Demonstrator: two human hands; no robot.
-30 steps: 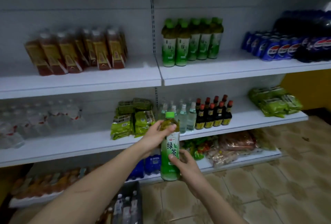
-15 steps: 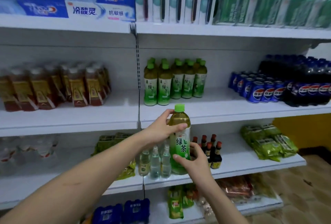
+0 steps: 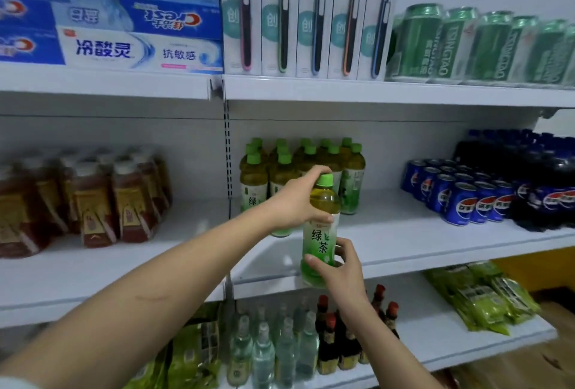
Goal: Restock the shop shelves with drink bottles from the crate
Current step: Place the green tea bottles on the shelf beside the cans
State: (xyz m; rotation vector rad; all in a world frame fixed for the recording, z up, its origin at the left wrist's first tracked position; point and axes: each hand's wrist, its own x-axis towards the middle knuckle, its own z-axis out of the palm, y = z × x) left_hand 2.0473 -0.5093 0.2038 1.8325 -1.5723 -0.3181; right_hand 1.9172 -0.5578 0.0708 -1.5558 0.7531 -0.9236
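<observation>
- Progress: one green tea bottle (image 3: pixel 320 226) was in my hands, upright, at the front edge of the middle shelf (image 3: pixel 420 242), not yet set down.
- Matching green tea group (image 3: pixel 298 170) already stood behind it; crate was out of view, so remaining stock unknown.
- My left hand (image 3: pixel 295 201) was curled round the bottle's shoulder near the cap.
- My right hand (image 3: pixel 339 267) gripped its base.

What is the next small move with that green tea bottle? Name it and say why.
Probably push the green tea bottle forward and set it down on the middle shelf, in front of the row of green tea bottles. Both hands hold it upright: the left hand grips its shoulder, the right hand its base. It hangs at the shelf's front edge, with bare shelf just beyond.
</observation>
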